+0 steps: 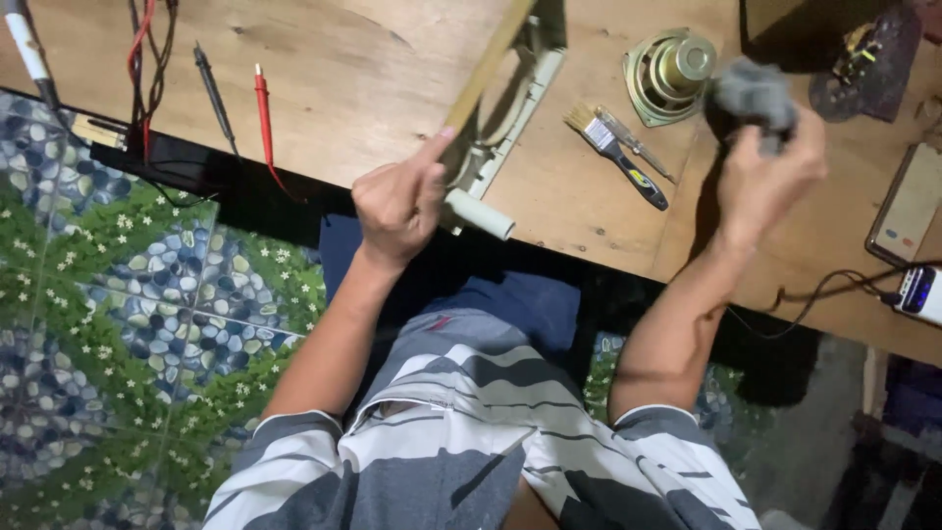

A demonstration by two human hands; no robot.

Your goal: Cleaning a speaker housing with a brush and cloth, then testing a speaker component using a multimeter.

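The left hand [397, 206] has its grip closed on a tilted cream-coloured panel [496, 108] at the near edge of the table [343, 88], while the right hand [770, 177] clutches a grey rag [754, 96] raised beside the speaker [672, 71], the paintbrush [618, 157] lying unused between them.

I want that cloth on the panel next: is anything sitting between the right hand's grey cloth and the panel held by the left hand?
Nothing solid: the grey cloth in the right hand is raised; only the paintbrush and screwdriver lie flat on the table below, short of the panel in the left hand.
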